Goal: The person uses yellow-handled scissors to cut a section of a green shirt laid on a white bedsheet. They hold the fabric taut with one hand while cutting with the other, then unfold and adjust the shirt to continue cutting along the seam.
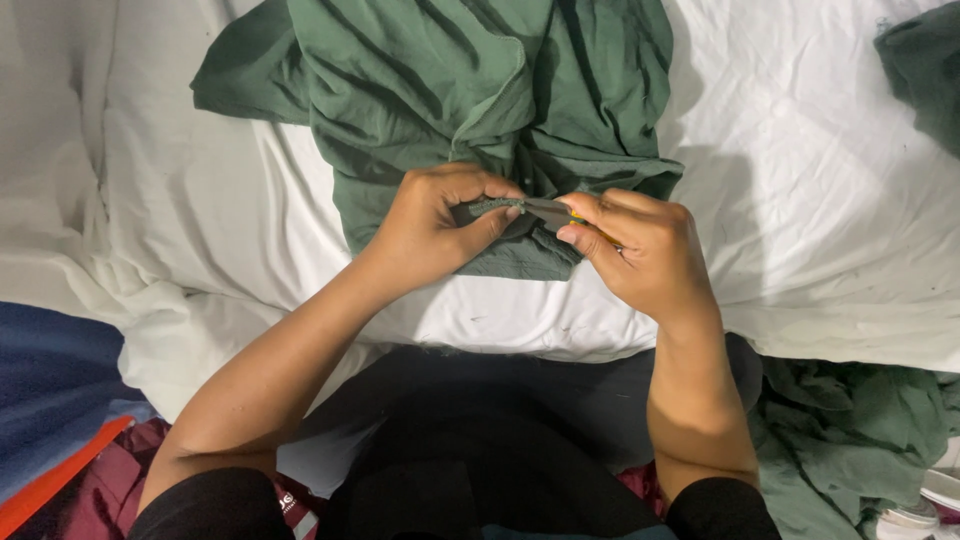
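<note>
The green shirt (470,90) lies on the white sheet (820,200). The left hand (435,225) pinches its near edge tight. Right beside that edge, the right hand (640,250) squeezes a small blade (548,209), which touches the cloth.

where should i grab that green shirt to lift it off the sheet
Take the green shirt by its bunched upper folds, coming from the far side. The near hem is pinched by the left hand, with the right hand holding a small blade there.
</note>
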